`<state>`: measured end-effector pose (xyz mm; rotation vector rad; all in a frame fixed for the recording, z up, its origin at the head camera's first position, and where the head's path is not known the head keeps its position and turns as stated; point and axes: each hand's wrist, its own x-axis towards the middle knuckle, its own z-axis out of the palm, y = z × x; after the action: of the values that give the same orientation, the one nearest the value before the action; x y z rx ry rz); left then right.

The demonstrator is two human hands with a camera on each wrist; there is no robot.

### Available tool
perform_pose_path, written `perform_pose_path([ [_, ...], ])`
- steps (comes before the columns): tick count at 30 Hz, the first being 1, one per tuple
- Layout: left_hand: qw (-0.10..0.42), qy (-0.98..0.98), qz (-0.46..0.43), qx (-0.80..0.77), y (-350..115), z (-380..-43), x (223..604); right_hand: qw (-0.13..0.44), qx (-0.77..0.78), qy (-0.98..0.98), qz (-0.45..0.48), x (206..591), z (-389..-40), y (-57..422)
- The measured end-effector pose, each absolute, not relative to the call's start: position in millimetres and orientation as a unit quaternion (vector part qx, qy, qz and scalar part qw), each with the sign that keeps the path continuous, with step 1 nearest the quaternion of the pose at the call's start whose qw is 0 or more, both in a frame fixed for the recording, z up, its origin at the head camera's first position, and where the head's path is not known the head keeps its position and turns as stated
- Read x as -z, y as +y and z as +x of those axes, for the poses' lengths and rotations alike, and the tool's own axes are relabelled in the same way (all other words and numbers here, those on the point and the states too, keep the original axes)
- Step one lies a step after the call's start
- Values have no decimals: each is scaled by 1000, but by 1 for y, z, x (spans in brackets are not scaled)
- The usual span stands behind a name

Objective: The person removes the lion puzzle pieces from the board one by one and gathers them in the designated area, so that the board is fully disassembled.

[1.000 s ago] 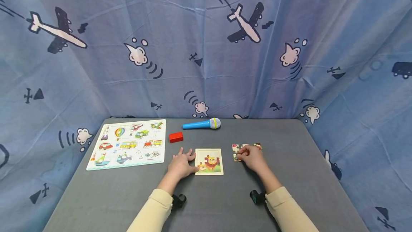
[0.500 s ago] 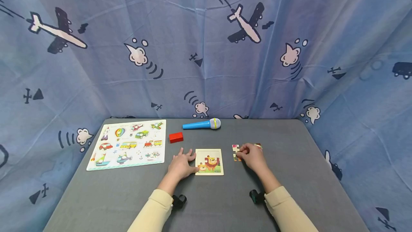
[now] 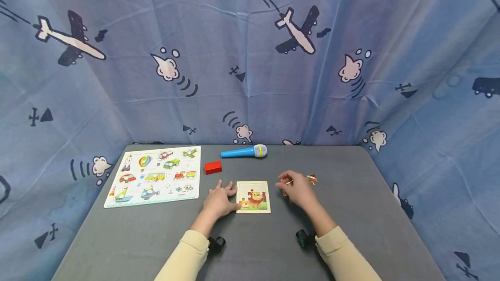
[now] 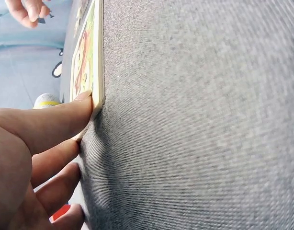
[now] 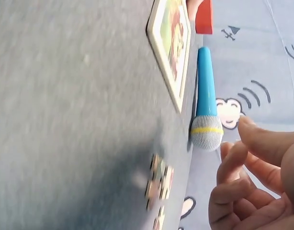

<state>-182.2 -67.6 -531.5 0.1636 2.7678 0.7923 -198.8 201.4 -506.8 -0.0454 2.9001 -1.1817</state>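
My left hand [image 3: 219, 203] rests on the table at the left side of a framed lion puzzle [image 3: 254, 197]. In the left wrist view its thumb [image 4: 65, 117] presses the frame's near corner, the other fingers spread behind. My right hand [image 3: 298, 189] is raised over loose puzzle pieces [image 3: 312, 179], right of the frame. In the right wrist view its thumb [image 5: 264, 143] and bent fingers come close together. I cannot tell whether a piece is between them. Below them, several jigsaw pieces [image 5: 159, 179] lie on the cloth; the hand partly covers them in the head view.
A blue toy microphone [image 3: 244, 151] lies at the back of the grey table [image 3: 343, 229]. Left of it is a red block [image 3: 212, 168]. A white picture board [image 3: 156, 177] with vehicles lies at the left. Behind hangs a blue patterned curtain [image 3: 211, 112].
My right hand has lifted off the loose pieces and shifted a little left towards the framed puzzle. My left hand has stayed at the frame.
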Motion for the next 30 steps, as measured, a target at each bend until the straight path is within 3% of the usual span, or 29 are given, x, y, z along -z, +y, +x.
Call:
perform_pose_path([
  [19,129,951,56,-274,-67,-182,532,46,413,908,-46,520,-193,149],
  [30,124,954,62,-266,-68,-182,534,81,353,931,-47,532,-198,126],
])
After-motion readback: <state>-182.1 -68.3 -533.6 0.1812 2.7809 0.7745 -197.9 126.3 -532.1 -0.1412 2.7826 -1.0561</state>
